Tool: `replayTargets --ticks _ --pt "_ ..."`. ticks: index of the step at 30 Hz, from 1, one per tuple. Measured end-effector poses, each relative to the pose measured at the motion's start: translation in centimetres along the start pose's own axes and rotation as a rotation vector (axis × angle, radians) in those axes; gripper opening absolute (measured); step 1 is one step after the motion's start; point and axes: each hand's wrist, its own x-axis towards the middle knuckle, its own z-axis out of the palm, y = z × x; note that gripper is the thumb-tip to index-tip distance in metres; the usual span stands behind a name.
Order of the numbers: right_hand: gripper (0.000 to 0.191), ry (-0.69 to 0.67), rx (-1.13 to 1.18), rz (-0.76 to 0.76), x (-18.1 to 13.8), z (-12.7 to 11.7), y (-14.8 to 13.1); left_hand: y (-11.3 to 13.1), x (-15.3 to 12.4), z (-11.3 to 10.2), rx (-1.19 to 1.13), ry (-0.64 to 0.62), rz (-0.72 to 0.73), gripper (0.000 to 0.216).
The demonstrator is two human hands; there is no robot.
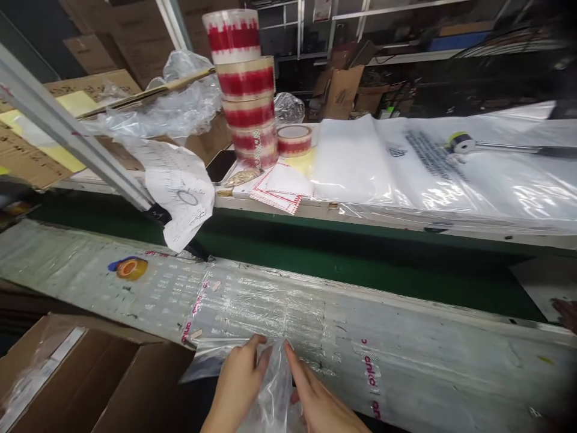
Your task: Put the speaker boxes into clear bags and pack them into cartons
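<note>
Both my hands are at the bottom centre, close together on a clear plastic bag [274, 391]. My left hand [238, 382] pinches the bag's left side with thumb and fingers closed on the film. My right hand [315, 397] grips its right side, fingers pointing up and left along the film. The bag bunches between them at the near edge of a worktop covered in taped plastic sheet [383, 349].
A green conveyor belt [360, 258] runs across the middle. Beyond it lie a stack of red-and-white tape rolls [246, 84], one loose roll [294, 139], a pile of clear bags [406, 162], and crumpled paper [180, 186]. An open cardboard box [85, 379] sits lower left.
</note>
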Motion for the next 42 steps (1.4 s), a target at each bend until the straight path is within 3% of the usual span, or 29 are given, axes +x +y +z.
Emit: replayTargets --ticks 2,5,8,11,13,16,19,23,27,31,37,42 --pt "0.075 -0.042 -0.009 0.002 1.7 0.5 -0.4 0.4 0.2 -0.9 -0.03 0.057 0.02 0.036" --pt "0.053 0.042 0.07 0.075 4.1 -0.5 0.1 -1.2 0.1 -2.4 -0.112 0.144 0.099 0.035" --pt "0.033 0.256 0.231 0.165 5.7 -3.1 2.1 -5.4 -0.5 -3.5 -0.182 0.37 0.201 0.033" --pt "0.033 0.384 0.251 0.192 6.4 -5.8 4.4 -11.0 -1.3 -3.9 -0.114 0.584 0.284 0.031" --pt "0.041 0.387 0.283 0.213 6.6 -6.9 5.4 -14.4 -1.5 -4.2 0.055 0.59 0.224 0.031" --pt "0.053 0.368 0.394 0.259 6.8 -7.2 5.6 -16.8 -1.6 -4.5 0.374 0.445 0.019 0.035" --pt "0.055 0.355 0.448 0.253 7.3 -6.0 4.5 -14.6 -1.5 -4.1 0.362 0.419 0.063 0.035" --pt "0.047 0.348 0.461 0.193 8.1 -3.5 3.0 -7.0 -0.7 -2.1 0.044 0.436 0.302 0.045" --pt "0.049 0.383 0.484 0.227 8.0 -1.8 3.4 -2.3 0.8 -0.9 0.059 0.38 0.248 0.066" --pt "0.062 0.407 0.657 0.271 7.4 -0.9 4.1 -1.7 2.3 -1.6 0.161 0.408 0.04 0.061" --pt "0.064 0.351 0.368 0.181 7.9 0.3 4.4 -2.7 3.4 -1.1 -0.244 0.355 -0.051 0.052" --pt "0.047 0.122 0.333 0.167 7.7 2.0 6.3 -3.6 2.4 -0.1 0.077 0.536 -0.066 0.041"
